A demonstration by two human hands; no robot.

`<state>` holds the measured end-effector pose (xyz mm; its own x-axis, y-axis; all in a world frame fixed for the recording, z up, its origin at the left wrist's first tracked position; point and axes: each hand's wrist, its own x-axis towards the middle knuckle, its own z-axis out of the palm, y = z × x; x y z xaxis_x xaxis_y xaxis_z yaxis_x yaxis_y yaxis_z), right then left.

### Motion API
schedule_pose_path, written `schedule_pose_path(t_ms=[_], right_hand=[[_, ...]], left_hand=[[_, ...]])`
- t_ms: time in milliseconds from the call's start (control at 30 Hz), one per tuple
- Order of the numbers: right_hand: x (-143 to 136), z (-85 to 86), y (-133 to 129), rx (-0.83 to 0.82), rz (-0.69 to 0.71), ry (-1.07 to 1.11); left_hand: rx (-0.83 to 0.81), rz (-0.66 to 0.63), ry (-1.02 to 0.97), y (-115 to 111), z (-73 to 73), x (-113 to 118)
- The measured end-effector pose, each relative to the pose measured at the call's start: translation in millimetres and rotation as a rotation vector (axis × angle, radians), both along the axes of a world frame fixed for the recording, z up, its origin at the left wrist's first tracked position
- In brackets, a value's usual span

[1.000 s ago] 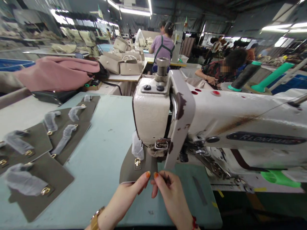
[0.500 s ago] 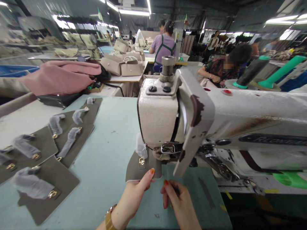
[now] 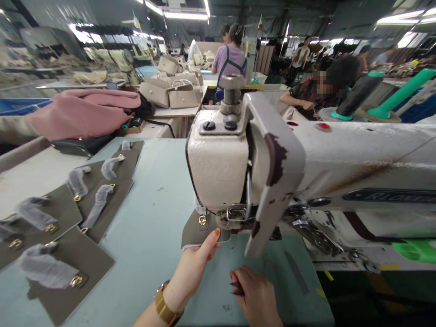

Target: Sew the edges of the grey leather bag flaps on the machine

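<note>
A dark grey-brown bag panel [image 3: 192,234] lies under the head of the white sewing machine [image 3: 218,159]. It carries a gold metal fitting [image 3: 202,220] and a wrapped strap, mostly hidden behind the machine head. My left hand [image 3: 195,259] pinches its near edge, thumb on top and fingers underneath. Just below and to the right, my right hand [image 3: 255,290] is curled over the table, apart from the panel. Out of its fist pokes a small dark pointed tool [image 3: 236,288], whose kind I cannot make out.
Several similar panels [image 3: 68,272] with plastic-wrapped straps overlap on the left of the pale green table [image 3: 143,254]. Pink material [image 3: 85,113] is heaped behind them. Beige bags [image 3: 184,95] stand on a farther table. Co-workers sit beyond, one person [image 3: 231,59] in purple. Thread cones [image 3: 361,95] rise at right.
The panel and my left hand have shifted slightly forward under the machine head. My right hand has drawn down and curled tighter, and dark points now show from it.
</note>
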<state>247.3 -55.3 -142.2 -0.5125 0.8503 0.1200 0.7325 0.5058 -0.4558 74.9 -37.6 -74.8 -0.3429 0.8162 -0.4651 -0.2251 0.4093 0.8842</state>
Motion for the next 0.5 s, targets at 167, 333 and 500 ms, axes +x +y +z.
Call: schedule_pose_path(t_ms=[167, 333, 500], right_hand=[[0.3, 2.6, -0.5, 0.022, -0.007, -0.041], [0.7, 4.2, -0.3, 0.027, 0.011, -0.027], [1.8, -4.7, -0.9, 0.077, 0.004, 0.016]], left_hand=[[0.025, -0.038, -0.047, 6.3, -1.7, -3.3], [0.035, -0.061, 0.002, 11.6, -4.7, -7.1], [0.012, -0.067, 0.057, 18.1, -9.4, -10.8]])
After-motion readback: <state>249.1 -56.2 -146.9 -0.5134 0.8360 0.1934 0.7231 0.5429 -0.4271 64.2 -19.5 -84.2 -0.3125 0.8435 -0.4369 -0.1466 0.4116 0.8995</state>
